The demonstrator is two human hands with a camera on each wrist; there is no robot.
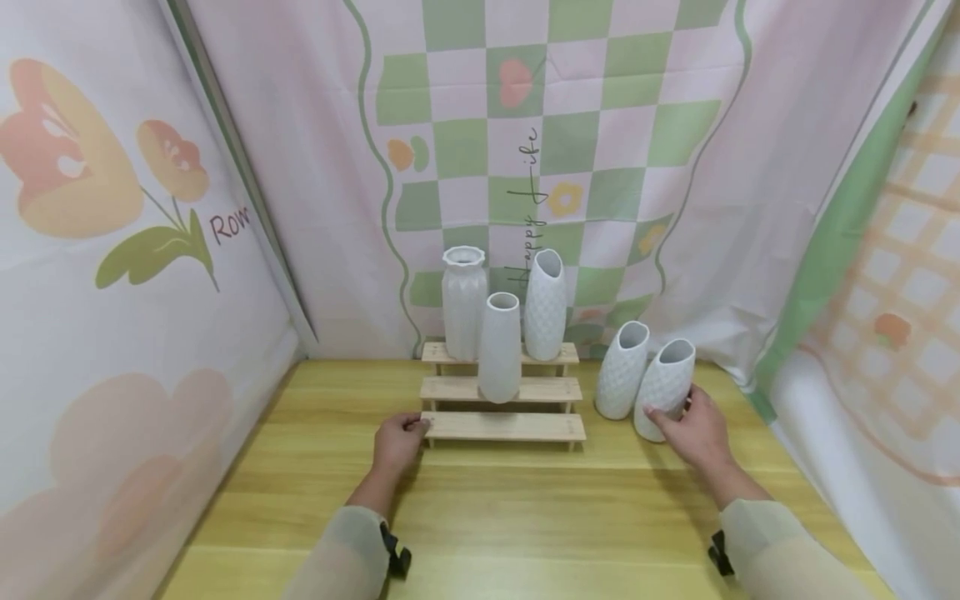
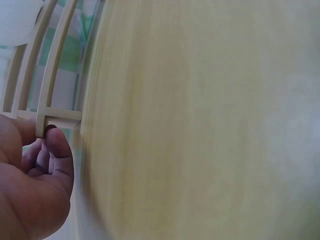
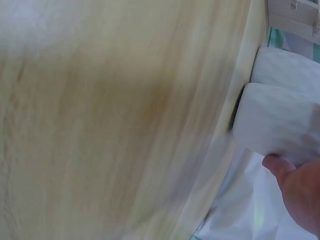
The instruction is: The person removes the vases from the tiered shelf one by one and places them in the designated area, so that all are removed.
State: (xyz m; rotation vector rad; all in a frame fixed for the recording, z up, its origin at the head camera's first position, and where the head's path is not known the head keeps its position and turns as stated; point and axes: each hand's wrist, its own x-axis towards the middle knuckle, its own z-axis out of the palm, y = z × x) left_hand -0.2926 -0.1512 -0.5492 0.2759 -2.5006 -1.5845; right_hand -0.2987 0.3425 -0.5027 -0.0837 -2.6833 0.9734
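Note:
My left hand (image 1: 397,443) pinches the left end of the lowest step of a small three-step wooden stand (image 1: 502,427). The left wrist view shows the step's end (image 2: 42,117) between thumb and fingers. With my right hand (image 1: 701,429) I grip a white textured vase (image 1: 664,387) with a slanted mouth, low on its side. Another slant-mouthed vase (image 1: 621,371) stands just left of it. On the top step are a scalloped-rim vase (image 1: 465,308) and a slant-mouthed vase (image 1: 546,308). A smooth tapered vase (image 1: 499,354) stands on the middle step.
The yellow wood-grain table (image 1: 495,517) reaches back to a hanging cloth (image 1: 517,158) with green checks close behind the stand. Printed cloths hang on the left (image 1: 97,333) and the right (image 1: 892,317).

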